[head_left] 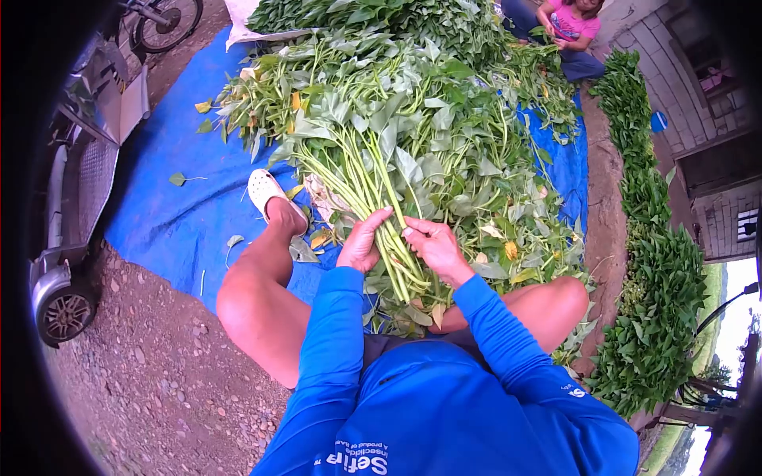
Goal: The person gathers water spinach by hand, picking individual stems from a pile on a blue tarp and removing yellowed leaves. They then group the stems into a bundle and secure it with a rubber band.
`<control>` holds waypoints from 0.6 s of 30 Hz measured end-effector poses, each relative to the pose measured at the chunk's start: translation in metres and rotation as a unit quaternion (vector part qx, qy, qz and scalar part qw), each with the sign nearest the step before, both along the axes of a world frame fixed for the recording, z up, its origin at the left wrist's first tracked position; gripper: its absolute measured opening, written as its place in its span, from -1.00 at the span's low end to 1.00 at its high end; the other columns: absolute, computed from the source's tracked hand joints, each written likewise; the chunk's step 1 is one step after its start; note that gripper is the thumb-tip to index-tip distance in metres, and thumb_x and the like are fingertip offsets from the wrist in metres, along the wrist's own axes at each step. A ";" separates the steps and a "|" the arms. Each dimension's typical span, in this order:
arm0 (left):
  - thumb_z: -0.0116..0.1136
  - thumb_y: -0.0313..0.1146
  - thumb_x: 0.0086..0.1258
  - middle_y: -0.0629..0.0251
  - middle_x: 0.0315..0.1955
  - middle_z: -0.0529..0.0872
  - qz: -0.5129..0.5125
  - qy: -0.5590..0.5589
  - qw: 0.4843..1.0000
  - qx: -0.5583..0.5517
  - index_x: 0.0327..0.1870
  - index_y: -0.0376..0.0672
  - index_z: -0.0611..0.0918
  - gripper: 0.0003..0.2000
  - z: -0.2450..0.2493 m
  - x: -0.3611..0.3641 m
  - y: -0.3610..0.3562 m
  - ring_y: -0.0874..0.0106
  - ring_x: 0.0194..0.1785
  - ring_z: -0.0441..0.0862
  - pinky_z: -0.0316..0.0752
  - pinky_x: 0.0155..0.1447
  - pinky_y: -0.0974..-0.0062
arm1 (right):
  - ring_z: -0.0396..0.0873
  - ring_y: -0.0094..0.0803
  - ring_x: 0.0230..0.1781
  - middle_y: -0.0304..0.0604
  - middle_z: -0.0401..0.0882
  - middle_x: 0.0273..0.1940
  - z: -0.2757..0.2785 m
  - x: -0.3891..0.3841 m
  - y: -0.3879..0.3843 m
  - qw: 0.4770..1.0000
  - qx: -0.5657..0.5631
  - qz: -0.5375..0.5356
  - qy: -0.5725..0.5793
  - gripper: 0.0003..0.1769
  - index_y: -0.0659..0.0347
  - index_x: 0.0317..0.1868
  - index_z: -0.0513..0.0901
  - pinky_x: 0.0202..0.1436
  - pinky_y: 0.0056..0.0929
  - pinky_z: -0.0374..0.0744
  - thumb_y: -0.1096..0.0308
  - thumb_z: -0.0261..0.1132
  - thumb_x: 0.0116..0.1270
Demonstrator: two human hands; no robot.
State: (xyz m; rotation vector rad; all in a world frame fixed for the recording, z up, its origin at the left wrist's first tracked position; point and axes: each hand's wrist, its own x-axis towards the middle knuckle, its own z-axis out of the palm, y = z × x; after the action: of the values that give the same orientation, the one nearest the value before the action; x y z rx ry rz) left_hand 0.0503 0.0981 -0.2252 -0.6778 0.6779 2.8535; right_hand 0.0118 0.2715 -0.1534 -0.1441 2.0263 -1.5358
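A bunch of long-stemmed leafy greens (pixel 391 258), which looks like water spinach, lies across my lap with its cut ends toward me. My left hand (pixel 363 244) is closed around the stems from the left side, thumb on top. From the right, my right hand (pixel 436 249) pinches a stem of the same bunch between thumb and fingers. Beyond my hands the leaves of the bunch merge with a large heap of loose greens (pixel 444 103), with some yellowed leaves among them.
A blue tarp (pixel 171 163) lies under the heap. Another person (pixel 567 28) in a pink shirt sits at the far right, handling greens. Bundled greens (pixel 647 262) line the right side. A vehicle wheel (pixel 66 312) and a motorbike wheel (pixel 167 25) stand to the left, near gravel ground (pixel 167 373).
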 end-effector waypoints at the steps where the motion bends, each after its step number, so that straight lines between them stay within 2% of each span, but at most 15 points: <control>1: 0.50 -0.28 0.52 0.23 -0.04 0.84 -0.004 0.000 1.000 0.019 0.22 -0.25 0.68 -0.62 -0.005 0.002 -0.001 0.33 -0.04 0.83 0.80 0.07 0.22 | 0.71 -0.48 -0.13 -0.19 0.85 0.01 -0.001 0.000 0.000 0.999 0.013 -0.002 -0.036 -0.56 0.35 0.43 0.70 0.08 -0.44 0.68 0.37 0.35 0.65; 2: 0.51 -0.27 0.51 0.22 0.00 0.83 -0.009 -0.001 0.999 0.037 0.26 -0.26 0.66 -0.58 -0.010 0.005 -0.002 0.33 0.00 0.82 0.78 0.12 0.22 | 0.72 -0.47 -0.11 -0.21 0.86 -0.02 -0.003 0.003 0.000 0.997 0.024 -0.005 -0.073 -0.56 0.34 0.43 0.71 0.11 -0.47 0.69 0.37 0.35 0.64; 3: 0.53 -0.26 0.51 0.20 0.04 0.81 -0.017 -0.001 0.998 0.054 0.30 -0.27 0.63 -0.53 -0.008 0.005 -0.003 0.32 0.04 0.80 0.76 0.16 0.23 | 0.77 -0.37 0.04 -0.12 0.86 0.05 -0.003 0.005 -0.003 0.996 0.039 0.001 -0.078 -0.56 0.35 0.42 0.71 0.25 -0.44 0.68 0.37 0.36 0.63; 4: 0.54 -0.26 0.50 0.19 0.08 0.79 0.061 -0.012 0.998 -0.027 0.34 -0.27 0.59 -0.48 -0.006 0.005 0.005 0.32 0.08 0.78 0.73 0.21 0.24 | 0.77 -0.33 0.06 -0.07 0.84 0.08 -0.010 0.007 -0.005 0.999 0.038 0.006 -0.019 -0.56 0.35 0.41 0.71 0.27 -0.41 0.67 0.36 0.37 0.62; 6: 0.57 -0.25 0.49 0.16 0.18 0.74 0.211 -0.032 0.959 -0.187 0.43 -0.29 0.50 -0.38 -0.004 0.007 0.030 0.31 0.16 0.73 0.66 0.29 0.28 | 0.77 -0.25 0.11 0.01 0.82 0.13 -0.027 0.014 -0.009 0.994 0.038 0.014 0.097 -0.55 0.35 0.40 0.72 0.29 -0.36 0.67 0.35 0.38 0.61; 7: 0.61 -0.22 0.46 0.15 0.28 0.65 0.188 -0.002 0.955 -0.228 0.50 -0.31 0.40 -0.26 -0.002 0.009 0.031 0.31 0.24 0.65 0.59 0.35 0.30 | 0.76 -0.15 0.20 0.13 0.77 0.21 -0.031 0.017 -0.012 0.994 0.043 0.033 0.090 -0.56 0.36 0.36 0.74 0.37 -0.30 0.64 0.32 0.38 0.59; 8: 0.60 -0.30 0.42 0.19 0.14 0.72 0.178 -0.027 0.950 -0.253 0.40 -0.32 0.49 -0.36 -0.012 0.006 0.031 0.34 0.10 0.71 0.65 0.24 0.31 | 0.76 -0.14 0.21 0.13 0.77 0.19 -0.035 0.020 -0.012 0.989 0.074 0.058 0.110 -0.57 0.36 0.33 0.75 0.37 -0.29 0.64 0.30 0.38 0.59; 10: 0.57 -0.41 0.37 0.24 -0.01 0.77 0.066 -0.030 0.976 -0.204 0.29 -0.32 0.57 -0.46 -0.014 0.009 0.014 0.38 -0.05 0.75 0.70 0.10 0.34 | 0.77 -0.16 0.17 0.10 0.80 0.13 -0.042 0.027 -0.014 0.982 0.072 0.069 0.158 -0.57 0.35 0.35 0.73 0.34 -0.28 0.65 0.30 0.37 0.60; 11: 0.52 -0.49 0.33 0.27 -0.11 0.79 0.085 -0.062 0.970 -0.220 0.22 -0.30 0.61 -0.55 -0.014 0.008 0.015 0.41 -0.17 0.75 0.71 0.00 0.36 | 0.78 -0.19 0.12 0.09 0.81 0.10 -0.043 0.032 -0.013 0.988 0.040 0.027 0.149 -0.56 0.34 0.37 0.72 0.29 -0.29 0.67 0.32 0.36 0.60; 16: 0.54 -0.48 0.34 0.23 0.01 0.78 0.110 -0.033 0.963 -0.245 0.30 -0.28 0.57 -0.48 0.011 0.006 0.012 0.40 -0.04 0.77 0.71 0.09 0.38 | 0.79 -0.39 -0.13 0.00 0.84 -0.01 -0.012 0.052 -0.005 0.984 -0.079 -0.133 0.093 -0.53 0.32 0.43 0.66 0.03 -0.35 0.74 0.38 0.36 0.58; 18: 0.54 -0.48 0.37 0.22 0.02 0.78 0.114 -0.009 0.963 -0.243 0.32 -0.28 0.57 -0.47 0.018 0.004 0.012 0.40 -0.05 0.77 0.73 0.07 0.39 | 0.74 -0.52 -0.20 -0.10 0.84 -0.11 -0.004 0.047 0.002 0.987 -0.037 -0.120 0.095 -0.56 0.33 0.36 0.68 -0.07 -0.44 0.72 0.41 0.43 0.54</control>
State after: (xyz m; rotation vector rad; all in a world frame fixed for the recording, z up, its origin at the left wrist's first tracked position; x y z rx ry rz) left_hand 0.0540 0.1105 -0.2072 -0.8946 1.4077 2.8899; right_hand 0.0588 0.2738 -0.1577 -0.0797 2.2019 -1.8066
